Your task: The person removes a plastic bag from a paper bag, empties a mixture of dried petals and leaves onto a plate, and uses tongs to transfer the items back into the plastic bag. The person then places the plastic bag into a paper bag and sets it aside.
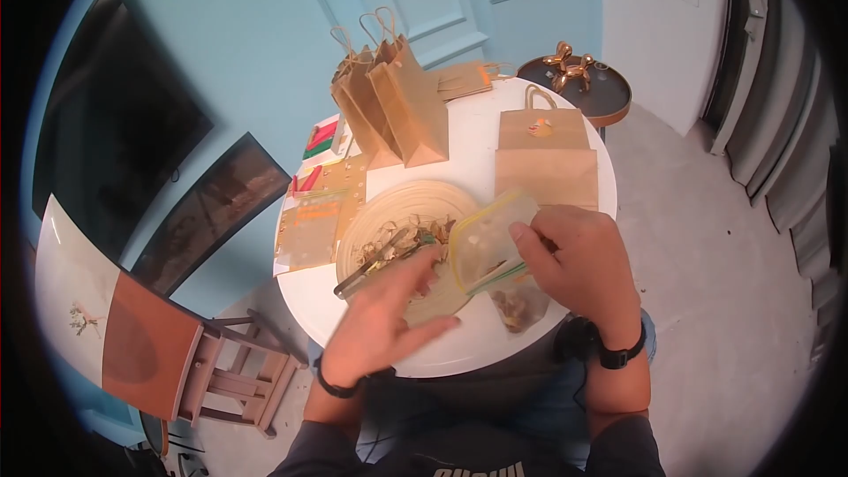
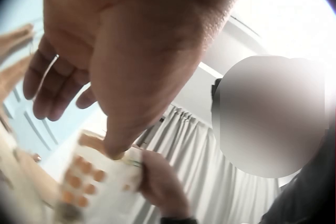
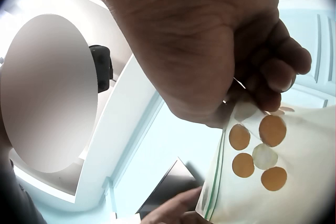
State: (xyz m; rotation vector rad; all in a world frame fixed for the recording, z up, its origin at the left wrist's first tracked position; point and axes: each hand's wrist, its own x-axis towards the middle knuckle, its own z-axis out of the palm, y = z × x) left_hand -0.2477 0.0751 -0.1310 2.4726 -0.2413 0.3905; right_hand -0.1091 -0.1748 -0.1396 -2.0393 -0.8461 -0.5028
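Note:
My right hand point(image 1: 579, 256) pinches a translucent zip bag point(image 1: 481, 238) between thumb and curled fingers. The bag has a yellow edge and a green seal line; in the right wrist view, orange dots point(image 3: 273, 130) show on its side. My left hand point(image 1: 384, 314) is spread over the near left rim of a round pale tray point(image 1: 362, 221), thumb held apart, gripping nothing. Left fingers point(image 3: 176, 208) reach close to the bag's sealed edge. Dried, shredded pieces point(image 1: 389, 238) lie in the tray beside a long dark tool point(image 1: 353, 281). Below the bag, brown pieces point(image 1: 519, 307) show through clear plastic.
Tall paper bags point(image 1: 411, 106) stand at the back of the round white table point(image 1: 309, 291). Another paper bag point(image 1: 548, 155) lies at the right. Patterned packaging point(image 1: 309, 230) sits left of the tray. A dark side table point(image 1: 609, 93) holds a coppery balloon-dog figure point(image 1: 574, 72).

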